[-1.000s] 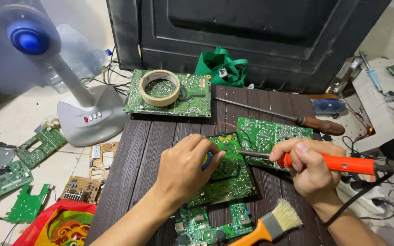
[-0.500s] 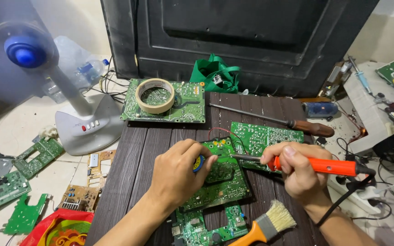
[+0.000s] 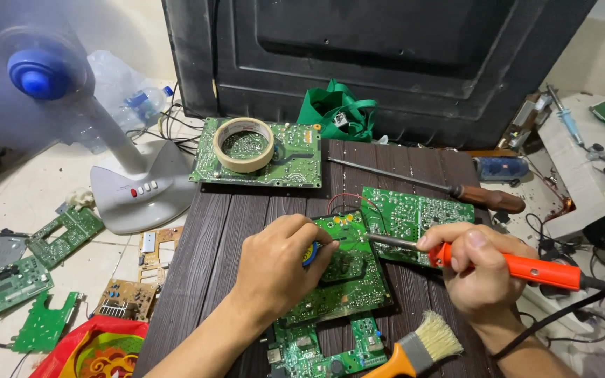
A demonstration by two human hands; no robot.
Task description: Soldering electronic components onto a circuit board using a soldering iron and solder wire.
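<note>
My right hand grips an orange soldering iron, its metal tip reaching left onto a green circuit board on the dark wooden table. My left hand rests on that board and pinches a small blue and yellow object close to the iron's tip. A second green board lies just behind, and a third sticks out below my left wrist.
A brush lies at the table's front. A screwdriver, a board carrying a tape roll and a green bag sit at the back. A fan and loose boards are on the floor to the left.
The view has shifted slightly. Both hands stay on the central board, with the iron's tip held at about the same spot near my left fingers.
</note>
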